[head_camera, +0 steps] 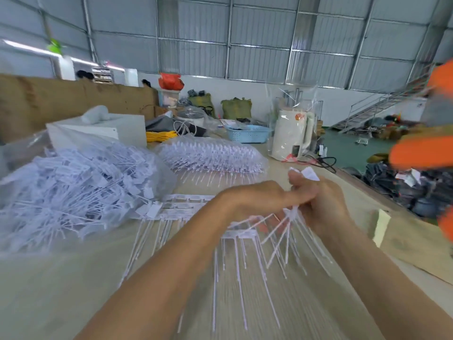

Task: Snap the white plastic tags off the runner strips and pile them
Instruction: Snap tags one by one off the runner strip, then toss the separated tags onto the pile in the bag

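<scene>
Tags (289, 231) fan from both clenched grips, left hand (255, 202) and right hand (323, 204), near table edge (402, 241).

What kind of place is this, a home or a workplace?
Probably a factory or warehouse floor: a corrugated metal wall, an industrial metal staircase, and a big heap of snapped-off white tags on the worktable.

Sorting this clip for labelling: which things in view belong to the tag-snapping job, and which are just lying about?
Part of the job:
- bunch of tags held in left hand and right hand
- runner strips on the table
- pile of loose tags
- bagged strips

Lying about:
- white kettle
- blue basket
- yellow cable
- white box
</scene>
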